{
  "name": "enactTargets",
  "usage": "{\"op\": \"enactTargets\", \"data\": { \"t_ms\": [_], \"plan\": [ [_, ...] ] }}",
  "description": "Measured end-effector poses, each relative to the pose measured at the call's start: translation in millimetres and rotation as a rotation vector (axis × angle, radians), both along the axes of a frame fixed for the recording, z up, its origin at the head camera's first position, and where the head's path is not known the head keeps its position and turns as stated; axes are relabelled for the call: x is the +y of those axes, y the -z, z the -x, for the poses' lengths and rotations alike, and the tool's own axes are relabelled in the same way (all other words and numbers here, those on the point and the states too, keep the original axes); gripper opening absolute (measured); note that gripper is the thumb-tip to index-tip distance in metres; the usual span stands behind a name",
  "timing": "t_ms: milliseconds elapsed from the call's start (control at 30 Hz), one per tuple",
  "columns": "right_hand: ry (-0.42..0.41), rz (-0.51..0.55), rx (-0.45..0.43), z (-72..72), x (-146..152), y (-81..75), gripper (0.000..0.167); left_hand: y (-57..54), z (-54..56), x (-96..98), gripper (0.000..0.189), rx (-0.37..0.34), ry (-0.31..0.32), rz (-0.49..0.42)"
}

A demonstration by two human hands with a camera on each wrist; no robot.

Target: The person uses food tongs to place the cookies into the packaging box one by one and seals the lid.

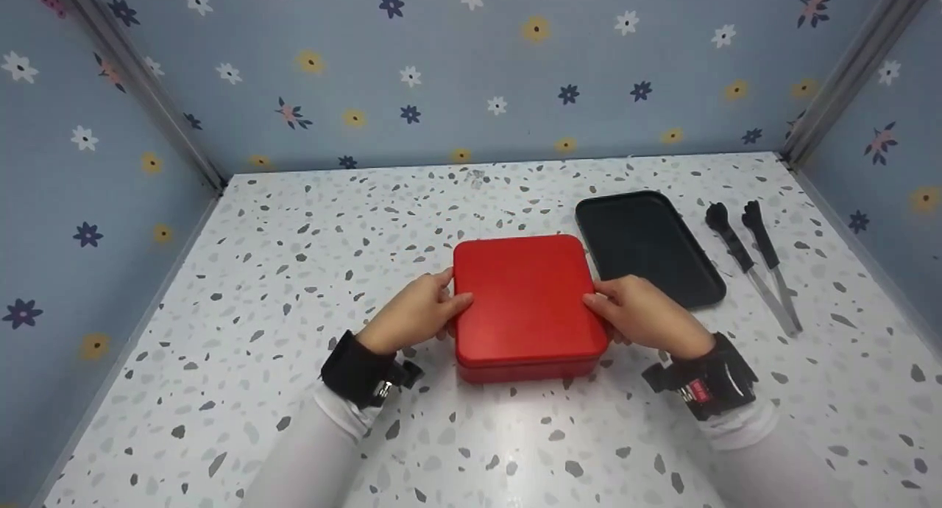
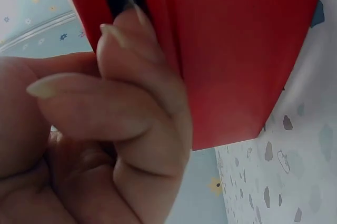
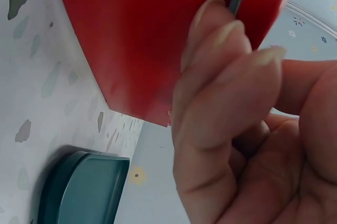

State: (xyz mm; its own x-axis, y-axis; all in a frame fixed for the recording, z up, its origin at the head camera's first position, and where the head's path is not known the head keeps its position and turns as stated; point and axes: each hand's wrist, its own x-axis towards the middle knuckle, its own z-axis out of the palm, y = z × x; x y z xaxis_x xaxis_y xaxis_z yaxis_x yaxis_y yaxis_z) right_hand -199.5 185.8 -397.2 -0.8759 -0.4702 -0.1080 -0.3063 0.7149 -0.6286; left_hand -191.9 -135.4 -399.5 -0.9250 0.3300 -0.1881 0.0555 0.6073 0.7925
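Observation:
A square red box (image 1: pixel 530 370) with a flat red lid (image 1: pixel 524 298) stands on the speckled table. My left hand (image 1: pixel 417 311) pinches the lid's left edge, thumb on top and fingers curled beneath the rim. On the opposite edge my right hand (image 1: pixel 642 313) grips the lid in the same way. A dark gap shows between lid and box wall (image 2: pixel 231 60) in the left wrist view, with fingertips at it. The right wrist view shows a narrower dark strip beside the fingertips (image 3: pixel 231 31). The box's inside is hidden under the lid.
Right behind the box lies a black rectangular tray (image 1: pixel 647 247), its near-left side close to my right hand. Farther right, tongs (image 1: pixel 769 265) with black ends and metal arms lie spread on the table. Flower-patterned panels (image 1: pixel 471 73) enclose the back and sides.

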Motion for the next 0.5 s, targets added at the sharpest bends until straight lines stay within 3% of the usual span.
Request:
{"op": "enactTargets", "data": {
  "t_ms": [267, 500],
  "plan": [
    [-0.003, -0.018, 0.043, -0.1, -2.6, 1.7, 0.024, 2.4, 0.7, -1.7, 0.059, -0.021, 0.021, -0.013],
    [-0.010, -0.012, 0.069, 0.0, -3.4, 2.0, 0.022, 4.2, 1.3, -2.9, 0.066, -0.046, 0.016, -0.014]
  ]
}}
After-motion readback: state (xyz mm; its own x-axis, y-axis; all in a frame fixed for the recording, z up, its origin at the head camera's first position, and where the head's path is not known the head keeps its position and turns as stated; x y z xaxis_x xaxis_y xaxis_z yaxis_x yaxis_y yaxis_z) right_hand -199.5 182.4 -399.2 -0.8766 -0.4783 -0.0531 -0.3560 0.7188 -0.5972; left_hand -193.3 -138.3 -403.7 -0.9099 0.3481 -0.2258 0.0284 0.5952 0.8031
